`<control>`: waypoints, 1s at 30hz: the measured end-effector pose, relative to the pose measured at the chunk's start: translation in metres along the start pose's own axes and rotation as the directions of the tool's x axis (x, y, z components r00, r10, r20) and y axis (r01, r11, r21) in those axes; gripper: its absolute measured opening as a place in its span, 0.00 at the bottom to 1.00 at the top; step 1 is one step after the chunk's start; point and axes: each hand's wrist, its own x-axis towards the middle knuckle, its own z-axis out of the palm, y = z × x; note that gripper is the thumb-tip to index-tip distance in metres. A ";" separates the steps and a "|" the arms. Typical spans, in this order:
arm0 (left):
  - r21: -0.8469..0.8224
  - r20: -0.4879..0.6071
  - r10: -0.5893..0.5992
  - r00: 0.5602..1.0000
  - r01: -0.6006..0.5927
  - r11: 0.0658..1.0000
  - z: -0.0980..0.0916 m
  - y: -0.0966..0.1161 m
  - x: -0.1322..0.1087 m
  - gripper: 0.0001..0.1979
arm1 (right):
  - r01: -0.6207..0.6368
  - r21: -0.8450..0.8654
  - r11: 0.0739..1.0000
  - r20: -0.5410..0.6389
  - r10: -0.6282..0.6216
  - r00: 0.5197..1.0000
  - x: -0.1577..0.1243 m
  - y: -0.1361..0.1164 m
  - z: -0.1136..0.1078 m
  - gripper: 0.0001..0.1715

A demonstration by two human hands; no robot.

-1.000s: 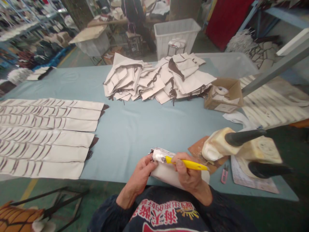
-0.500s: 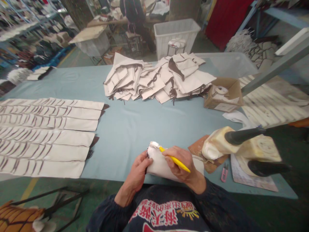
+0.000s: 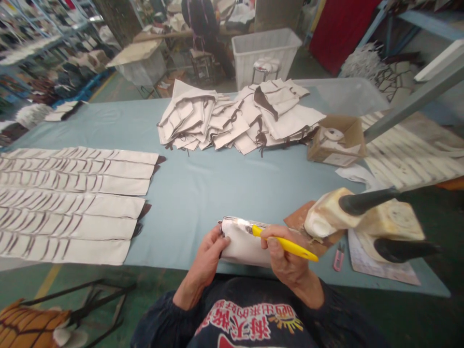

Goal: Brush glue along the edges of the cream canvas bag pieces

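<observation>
My left hand (image 3: 210, 249) pinches the left end of a cream fabric piece (image 3: 246, 249) at the table's near edge. In my right hand (image 3: 290, 261) is a brush with a yellow handle (image 3: 290, 245), its fingers wrapped round it. The brush tip touches the piece's upper edge, where a wet white smear shows. Part of the fabric's right side is hidden behind my right hand. Close by on the right, a stained white container with a black spout (image 3: 328, 212) rests on a brown board (image 3: 300, 217).
Overlapping cream pieces with dark trim (image 3: 87, 212) lie in rows at left. A heap of similar pieces (image 3: 232, 118) is at the back, beside a cardboard box (image 3: 337, 142). Pink thread snips (image 3: 339, 257) lie at right. A person (image 3: 203, 24) is across the room.
My right hand and the brush have moved right along the fabric's upper edge, and the brush handle lies flatter. The left hand keeps its hold at the left end.
</observation>
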 end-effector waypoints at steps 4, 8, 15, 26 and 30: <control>0.044 0.042 0.045 0.998 -0.046 0.998 0.008 0.001 -0.004 0.22 | 0.073 0.037 0.997 0.032 -0.074 0.997 0.002 -0.011 0.009 0.12; 0.118 0.068 0.111 0.992 -0.118 0.986 0.008 0.002 -0.008 0.19 | 0.106 0.127 0.986 0.097 -0.119 0.988 -0.002 -0.024 0.011 0.11; 0.208 0.107 0.182 0.978 -0.201 0.957 -0.004 -0.003 -0.014 0.18 | -0.134 0.181 0.974 -0.033 0.143 0.989 -0.015 -0.028 -0.018 0.13; 0.633 0.444 0.609 0.658 -0.711 0.306 -0.006 -0.018 -0.015 0.10 | -0.376 0.330 0.866 -0.176 0.448 0.877 0.007 -0.035 -0.023 0.20; 0.643 0.544 0.638 0.545 -0.759 0.101 -0.005 -0.013 -0.012 0.13 | -0.407 0.330 0.851 -0.080 0.455 0.887 -0.002 -0.036 -0.021 0.19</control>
